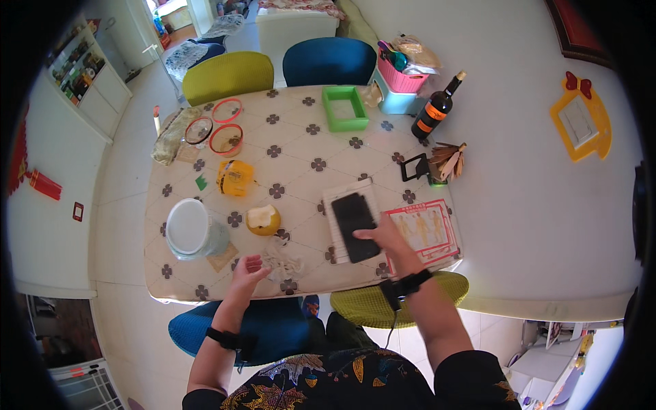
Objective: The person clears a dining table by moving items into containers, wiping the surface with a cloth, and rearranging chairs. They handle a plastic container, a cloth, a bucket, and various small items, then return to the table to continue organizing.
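My right hand grips the right side of a black smartphone, its thumb across the dark face. Beneath the phone lies a white lined notepad; whether my fingers also hold the pad cannot be told. My left hand hovers at the table's near side with loosely curled fingers and nothing visible in it. Beside it is a crumpled whitish tissue or plastic wrap. Beyond that sits a yellow fruit, partly peeled or bitten on top. A lidded white plastic bucket stands to the left.
Red-and-white printed charts lie to the right. A dark wine bottle, pink basket and green tray stand farther back. A yellow plastic container and red-rimmed jars occupy the left. Chairs edge the table.
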A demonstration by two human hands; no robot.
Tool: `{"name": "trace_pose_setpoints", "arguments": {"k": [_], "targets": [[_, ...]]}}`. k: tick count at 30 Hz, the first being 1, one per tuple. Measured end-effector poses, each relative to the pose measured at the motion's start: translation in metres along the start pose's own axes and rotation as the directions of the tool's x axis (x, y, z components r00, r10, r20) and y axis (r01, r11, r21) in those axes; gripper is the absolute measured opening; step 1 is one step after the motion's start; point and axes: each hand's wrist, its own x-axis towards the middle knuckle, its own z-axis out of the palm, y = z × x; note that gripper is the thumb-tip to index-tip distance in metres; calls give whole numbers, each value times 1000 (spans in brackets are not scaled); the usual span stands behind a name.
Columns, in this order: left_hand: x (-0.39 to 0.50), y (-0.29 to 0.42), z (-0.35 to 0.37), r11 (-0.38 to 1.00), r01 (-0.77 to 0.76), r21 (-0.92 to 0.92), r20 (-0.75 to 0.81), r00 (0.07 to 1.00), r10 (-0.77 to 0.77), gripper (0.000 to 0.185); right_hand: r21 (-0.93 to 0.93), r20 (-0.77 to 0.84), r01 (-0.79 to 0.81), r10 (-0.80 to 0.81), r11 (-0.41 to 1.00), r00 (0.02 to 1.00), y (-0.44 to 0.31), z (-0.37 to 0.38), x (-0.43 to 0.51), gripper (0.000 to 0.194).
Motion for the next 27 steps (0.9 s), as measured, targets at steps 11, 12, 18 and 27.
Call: {"name": "trace_pose_setpoints", "arguments": {"k": [11, 12, 18, 27], "targets": [[25, -12, 73, 399, -288, 870, 72, 877, 476, 47, -259, -143, -204, 171, 944, 975, 55, -155, 2, 95], [28, -10, 75, 452, -235, 861, 31, 909, 415, 43, -195, -115, -170, 149, 966, 982, 64, -155, 2, 98], [36, 16, 148, 552, -605, 573, 230, 766, 600, 39, -281, -198, -248, 196, 927, 960, 68, -144, 4, 109], [92, -1, 284, 245, -845, 476, 588, 513, 626, 46, -511, -347, -60, -142, 857, 927, 5, -127, -38, 79]]}}
